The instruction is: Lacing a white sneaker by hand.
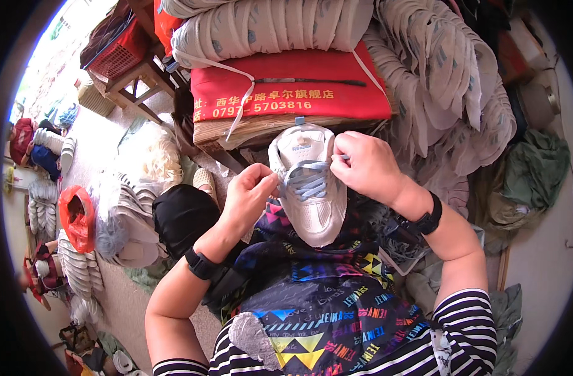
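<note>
A white shoe upper [314, 220] is in front of me, toe toward me and tongue pointing away, above my dark patterned apron [336, 294]. Light blue-grey shoelace [310, 185] criss-crosses its front in several rows. At the left edge of the upper, my left hand [250, 191] is closed in a pinch, with the lace running to its fingertips. On the opposite side my right hand [369, 164] is curled closed, and a short blue-grey bit of lace shows at its fingers. The far end of the upper is by the edge of a wooden stool [227, 139].
Red cloth [224, 81] covers the stool, with a thin dark tool [311, 81] and a bundle of uppers [268, 31] on it. More stacked uppers [449, 81] hang at the right. Left, on the floor, are a red plastic bag [70, 235] and black cloth [185, 219].
</note>
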`<state>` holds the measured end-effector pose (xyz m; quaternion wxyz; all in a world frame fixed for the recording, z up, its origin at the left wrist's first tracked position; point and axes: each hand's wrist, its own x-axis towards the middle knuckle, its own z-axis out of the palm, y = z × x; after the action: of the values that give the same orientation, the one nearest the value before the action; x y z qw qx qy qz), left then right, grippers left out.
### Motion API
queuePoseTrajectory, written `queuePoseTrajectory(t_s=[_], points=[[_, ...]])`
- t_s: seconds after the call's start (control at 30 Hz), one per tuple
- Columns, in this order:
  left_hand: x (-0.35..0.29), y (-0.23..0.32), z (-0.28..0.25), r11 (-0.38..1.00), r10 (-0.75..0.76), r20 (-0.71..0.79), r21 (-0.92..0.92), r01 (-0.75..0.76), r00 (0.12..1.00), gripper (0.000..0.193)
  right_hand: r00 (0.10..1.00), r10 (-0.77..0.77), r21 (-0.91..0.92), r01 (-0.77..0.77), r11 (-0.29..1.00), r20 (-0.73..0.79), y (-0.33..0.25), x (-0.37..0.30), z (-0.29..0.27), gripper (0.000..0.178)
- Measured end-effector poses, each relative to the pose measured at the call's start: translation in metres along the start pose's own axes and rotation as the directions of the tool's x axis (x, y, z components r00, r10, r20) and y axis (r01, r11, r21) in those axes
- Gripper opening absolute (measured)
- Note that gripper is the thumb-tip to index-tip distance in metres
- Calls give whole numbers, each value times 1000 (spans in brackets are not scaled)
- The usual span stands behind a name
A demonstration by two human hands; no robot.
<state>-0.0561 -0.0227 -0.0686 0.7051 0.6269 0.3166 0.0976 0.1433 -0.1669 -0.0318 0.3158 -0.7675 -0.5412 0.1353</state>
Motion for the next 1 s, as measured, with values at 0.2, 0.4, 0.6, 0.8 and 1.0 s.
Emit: queuePoseTrajectory(t_s=[0.2,0.4,0.6,0.8,1.0], points=[[9,-13,-1,996,76,-43,59,-74,996,14,933,-347,-439,351,827,92,-11,5,3,14],[10,1,-2,874,234,-43,448,-191,971,13,929,-290,-478,368,797,232,-10,7,-11,13],[12,26,-8,493,498,177,748,-445,849,12,881,-413,-468,473,746,233,-17,26,-26,22],[27,54,-29,329,493,451,695,-640,744,26,792,-438,-192,552,811,424,7,47,-33,26],[41,51,-37,358,357,574,645,-675,737,23,821,-297,71,302,951,488,23,47,-30,19]])
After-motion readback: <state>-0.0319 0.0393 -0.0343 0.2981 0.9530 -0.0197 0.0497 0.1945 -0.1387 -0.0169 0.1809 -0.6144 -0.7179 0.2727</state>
